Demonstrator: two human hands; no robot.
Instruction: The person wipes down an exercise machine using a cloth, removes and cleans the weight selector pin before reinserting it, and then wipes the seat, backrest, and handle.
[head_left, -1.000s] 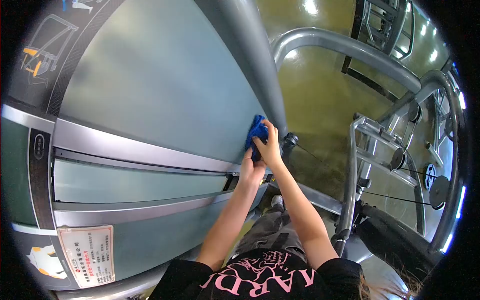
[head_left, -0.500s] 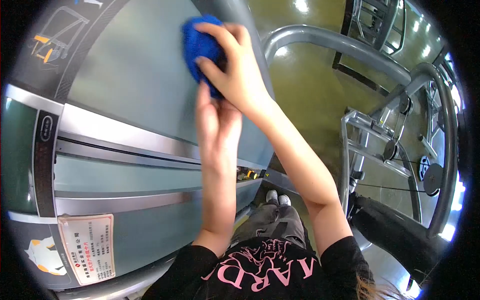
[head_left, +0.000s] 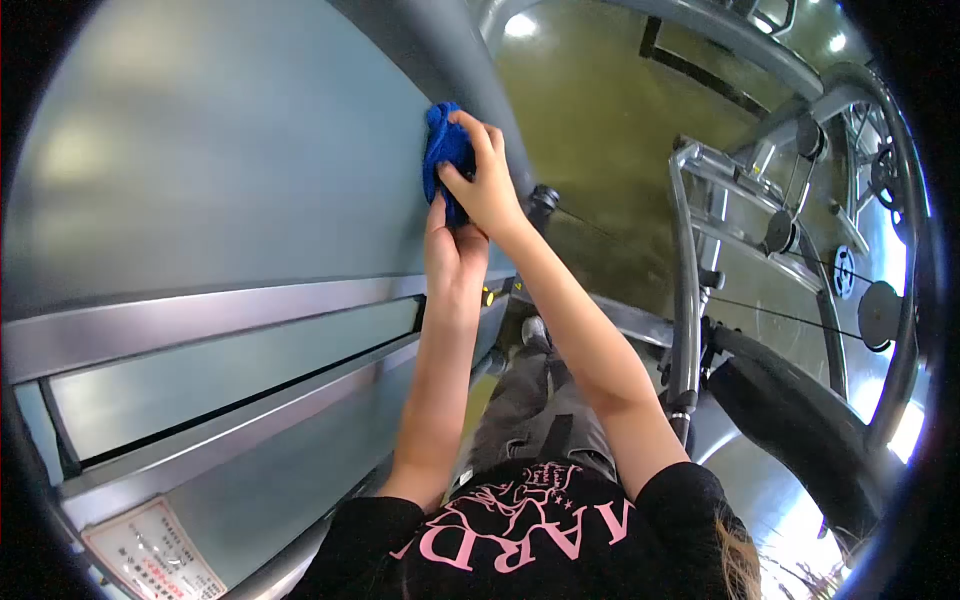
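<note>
A bunched blue cloth (head_left: pixel 447 150) is at the right edge of a smooth grey-green machine panel (head_left: pixel 250 170), beside a thick grey frame tube (head_left: pixel 455 60). My right hand (head_left: pixel 488 185) grips the cloth from the right, with thumb and fingers curled over it. Just below, my left hand (head_left: pixel 457 250) holds the cloth's lower end. Its fingertips are partly hidden behind the cloth and my right hand.
Metal rails (head_left: pixel 230 310) cross the panel below my hands, and a printed card (head_left: pixel 155 550) is fixed at lower left. To the right stand curved grey tubes (head_left: pixel 690 290), pulleys (head_left: pixel 783 232) and a black pad (head_left: pixel 790 430) of gym equipment. Olive-coloured floor (head_left: pixel 590 130) lies between.
Both hands and the cloth have come lower and closer to the panel's right edge tube. The cloth looks more bunched. My view has shifted, and the card is lower in it.
</note>
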